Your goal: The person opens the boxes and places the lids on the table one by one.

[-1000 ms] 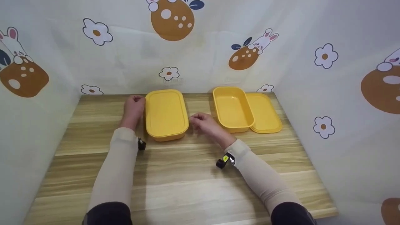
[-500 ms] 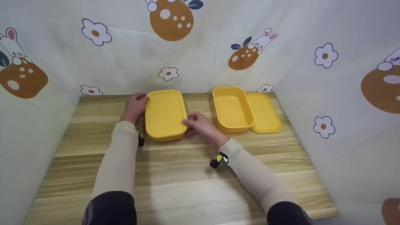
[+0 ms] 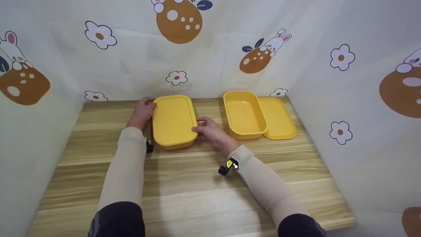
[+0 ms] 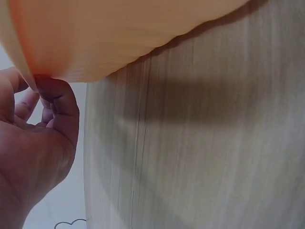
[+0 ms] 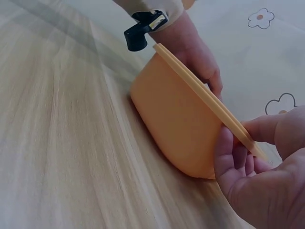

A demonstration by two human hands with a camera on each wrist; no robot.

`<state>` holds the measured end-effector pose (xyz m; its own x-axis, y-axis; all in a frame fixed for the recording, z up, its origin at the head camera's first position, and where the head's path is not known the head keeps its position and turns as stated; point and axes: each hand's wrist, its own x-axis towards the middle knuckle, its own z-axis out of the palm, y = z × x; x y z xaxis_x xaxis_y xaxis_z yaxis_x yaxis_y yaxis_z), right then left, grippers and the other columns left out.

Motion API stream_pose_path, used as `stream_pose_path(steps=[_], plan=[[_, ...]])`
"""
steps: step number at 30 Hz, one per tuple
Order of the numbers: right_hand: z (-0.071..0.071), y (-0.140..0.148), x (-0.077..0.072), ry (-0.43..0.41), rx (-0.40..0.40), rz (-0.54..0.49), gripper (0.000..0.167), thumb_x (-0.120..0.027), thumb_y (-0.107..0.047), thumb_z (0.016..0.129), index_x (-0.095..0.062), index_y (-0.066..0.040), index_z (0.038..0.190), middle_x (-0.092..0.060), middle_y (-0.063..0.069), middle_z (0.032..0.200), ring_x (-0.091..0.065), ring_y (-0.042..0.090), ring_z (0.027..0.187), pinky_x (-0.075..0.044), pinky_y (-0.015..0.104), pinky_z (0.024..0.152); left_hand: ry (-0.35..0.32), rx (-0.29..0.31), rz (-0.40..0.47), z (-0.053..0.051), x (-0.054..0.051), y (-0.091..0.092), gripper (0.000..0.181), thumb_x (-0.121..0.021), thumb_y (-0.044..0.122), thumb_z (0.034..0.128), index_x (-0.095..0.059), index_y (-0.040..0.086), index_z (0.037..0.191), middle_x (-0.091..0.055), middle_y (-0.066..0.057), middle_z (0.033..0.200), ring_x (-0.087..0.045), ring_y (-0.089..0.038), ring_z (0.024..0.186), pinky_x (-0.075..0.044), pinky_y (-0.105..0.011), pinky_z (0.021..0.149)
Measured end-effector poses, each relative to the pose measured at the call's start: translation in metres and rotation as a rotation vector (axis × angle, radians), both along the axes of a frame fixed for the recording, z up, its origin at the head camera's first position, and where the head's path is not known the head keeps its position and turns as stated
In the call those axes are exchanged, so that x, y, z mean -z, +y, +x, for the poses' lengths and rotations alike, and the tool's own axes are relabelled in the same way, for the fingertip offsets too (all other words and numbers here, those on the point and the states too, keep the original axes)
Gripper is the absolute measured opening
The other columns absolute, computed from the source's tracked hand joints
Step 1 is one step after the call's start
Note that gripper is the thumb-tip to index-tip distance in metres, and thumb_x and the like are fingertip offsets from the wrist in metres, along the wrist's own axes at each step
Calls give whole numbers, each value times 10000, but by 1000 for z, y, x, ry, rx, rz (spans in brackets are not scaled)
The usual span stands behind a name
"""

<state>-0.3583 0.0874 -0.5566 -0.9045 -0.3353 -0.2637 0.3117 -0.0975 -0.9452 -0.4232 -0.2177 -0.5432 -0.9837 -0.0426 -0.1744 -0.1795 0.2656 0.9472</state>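
A yellow rectangular food container stands on the table at left of centre, with a yellow lid on top. At its far left corner my left hand pinches the lid's edge; the left wrist view shows the curled fingers under the rim. From the right side my right hand pinches the same lid's edge. In the right wrist view its thumb lies on top and the curled fingers press below the rim. The lid hides the container's inside.
To the right an uncovered yellow container partly overlaps a second yellow lid lying on the wooden table. A patterned cloth rises behind the table and at both sides.
Both hands have closed in on the lid and now pinch its edge; the right one came leftward from beside the container. The other container and lid stay put.
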Motion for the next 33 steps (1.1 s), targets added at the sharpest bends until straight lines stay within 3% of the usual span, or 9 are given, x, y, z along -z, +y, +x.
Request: stream_pose_path(steps=[5, 8, 12, 16, 24, 33], plan=[[4, -4, 3, 11, 32, -16, 495, -725, 69, 989, -524, 23, 1438, -655, 109, 1134, -705, 195, 869, -612, 357, 773, 13, 10, 3, 4, 1, 1, 475, -456, 203, 1170, -484, 8, 1602, -517, -233, 1565, -561, -310, 1320, -494, -405, 1103], [6, -6, 5, 16, 44, -29, 487, -705, 84, 993, -517, 36, 1440, -654, 96, 1113, -701, 181, 853, -605, 342, 753, -16, 2, 64, 7, 1, 1, 486, -450, 203, 1172, -469, 30, 1625, -476, -215, 1622, -533, -307, 1363, -478, -390, 1119], [6, -7, 8, 23, 50, -47, 499, -684, 94, 997, -509, 51, 1463, -666, 101, 1121, -711, 180, 861, -616, 334, 760, -72, -9, 167, 16, -11, 4, 507, -438, 172, 1169, -428, 33, 1656, -419, -202, 1668, -500, -301, 1393, -458, -373, 1131], [6, -5, 10, 24, 52, -46, 507, -687, 87, 999, -513, 46, 1474, -666, 108, 1138, -716, 188, 893, -628, 349, 804, -84, -10, 164, 22, -21, 9, 515, -433, 149, 1163, -412, 7, 1658, -407, -224, 1670, -490, -319, 1396, -447, -386, 1145], [5, -6, 8, 21, 69, -54, 498, -689, 92, 998, -520, 48, 1464, -666, 109, 1130, -709, 191, 872, -621, 335, 770, -71, -27, 175, 20, -23, 10, 511, -451, 138, 1163, -429, 10, 1657, -419, -223, 1673, -487, -329, 1427, -434, -405, 1192], [4, -2, 6, 11, 72, -48, 490, -698, 87, 988, -530, 52, 1447, -670, 115, 1141, -720, 194, 882, -632, 325, 754, -74, -13, 152, 24, -30, 12, 514, -455, 148, 1166, -424, 5, 1659, -446, -235, 1636, -564, -277, 1294, -517, -328, 1028]])
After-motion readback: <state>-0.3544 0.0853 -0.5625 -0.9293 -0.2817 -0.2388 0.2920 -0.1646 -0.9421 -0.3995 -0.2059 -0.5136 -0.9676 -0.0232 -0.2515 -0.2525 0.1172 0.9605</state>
